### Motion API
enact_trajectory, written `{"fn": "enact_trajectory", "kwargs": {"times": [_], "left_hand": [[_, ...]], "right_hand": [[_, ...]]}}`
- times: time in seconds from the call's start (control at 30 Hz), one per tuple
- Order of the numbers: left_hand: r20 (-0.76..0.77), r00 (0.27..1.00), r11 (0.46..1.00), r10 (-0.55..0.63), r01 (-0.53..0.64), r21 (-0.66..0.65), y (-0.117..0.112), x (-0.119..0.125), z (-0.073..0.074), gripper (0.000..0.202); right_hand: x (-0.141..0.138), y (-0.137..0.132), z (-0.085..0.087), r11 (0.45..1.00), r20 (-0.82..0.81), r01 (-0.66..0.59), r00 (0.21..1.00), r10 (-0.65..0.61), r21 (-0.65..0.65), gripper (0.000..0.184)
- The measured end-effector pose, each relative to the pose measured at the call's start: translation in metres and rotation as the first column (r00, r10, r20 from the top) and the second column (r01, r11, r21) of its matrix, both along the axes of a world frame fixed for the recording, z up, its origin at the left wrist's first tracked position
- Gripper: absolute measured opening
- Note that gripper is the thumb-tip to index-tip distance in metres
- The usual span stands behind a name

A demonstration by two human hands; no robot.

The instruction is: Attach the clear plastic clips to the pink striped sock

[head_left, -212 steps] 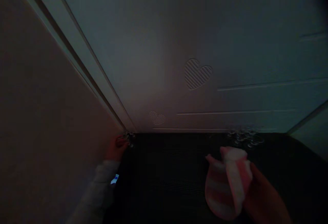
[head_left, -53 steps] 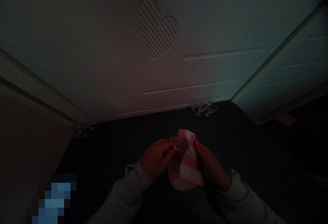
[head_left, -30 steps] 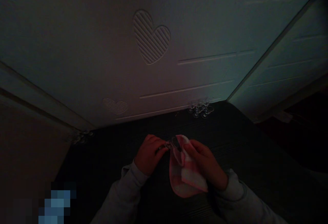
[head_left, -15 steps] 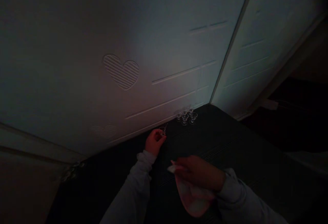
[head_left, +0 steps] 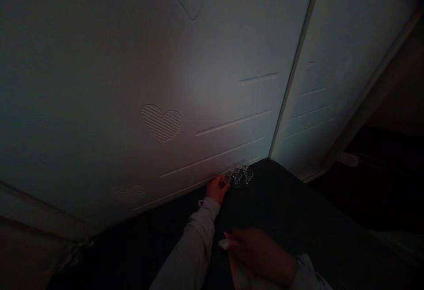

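Note:
My left hand reaches to the back of the dark table, fingers closed on a small clear stemmed glass. Just right of it, close against the wall, stands a group of similar small glasses. Nearer to me, my right hand is closed around a pink and white cloth, which hangs down from the fingers and runs out of view at the bottom. The light is dim, so the base of the held glass is hard to make out.
A pale wall panel with pressed-in hearts and lines rises along the table's back edge. The dark table top ends at the right before a dark area. Small blurred objects lie at the left corner.
My left hand has moved right with the glass, up to the group of glasses. My right hand still holds the cloth. The view has tilted up a little.

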State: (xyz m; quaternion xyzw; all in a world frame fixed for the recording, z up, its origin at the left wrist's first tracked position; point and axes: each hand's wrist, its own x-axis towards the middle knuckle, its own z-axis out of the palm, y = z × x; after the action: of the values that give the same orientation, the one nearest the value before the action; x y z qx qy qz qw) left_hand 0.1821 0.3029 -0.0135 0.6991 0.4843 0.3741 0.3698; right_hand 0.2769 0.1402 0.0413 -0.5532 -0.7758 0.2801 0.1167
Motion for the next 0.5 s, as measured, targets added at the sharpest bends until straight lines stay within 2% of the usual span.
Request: {"fn": "enact_trajectory", "kwargs": {"times": [0.13,0.27,0.4,0.5], "left_hand": [[0.011,1.0,1.0,0.001,-0.001,0.008,0.002,0.005,-0.007,0.031],[0.054,0.998,0.999,0.036,-0.038,0.026,-0.009,-0.002,-0.009,0.038],[0.092,0.988,0.989,0.127,-0.134,0.068,-0.036,-0.027,-0.007,0.028],[0.107,0.963,0.959,0.248,-0.259,0.111,-0.059,-0.063,-0.004,0.026]], "right_hand": [[0.001,0.002,0.002,0.999,-0.043,0.007,0.999,-0.009,-0.049,0.02],[0.003,0.001,-0.003,0.996,-0.1,-0.002,0.995,-0.007,-0.086,0.021],[0.005,0.0,-0.011,0.99,-0.161,-0.044,0.987,0.022,-0.134,0.025],[0.007,0.001,-0.019,0.978,-0.157,-0.052,0.987,0.02,-0.201,0.03]]}}
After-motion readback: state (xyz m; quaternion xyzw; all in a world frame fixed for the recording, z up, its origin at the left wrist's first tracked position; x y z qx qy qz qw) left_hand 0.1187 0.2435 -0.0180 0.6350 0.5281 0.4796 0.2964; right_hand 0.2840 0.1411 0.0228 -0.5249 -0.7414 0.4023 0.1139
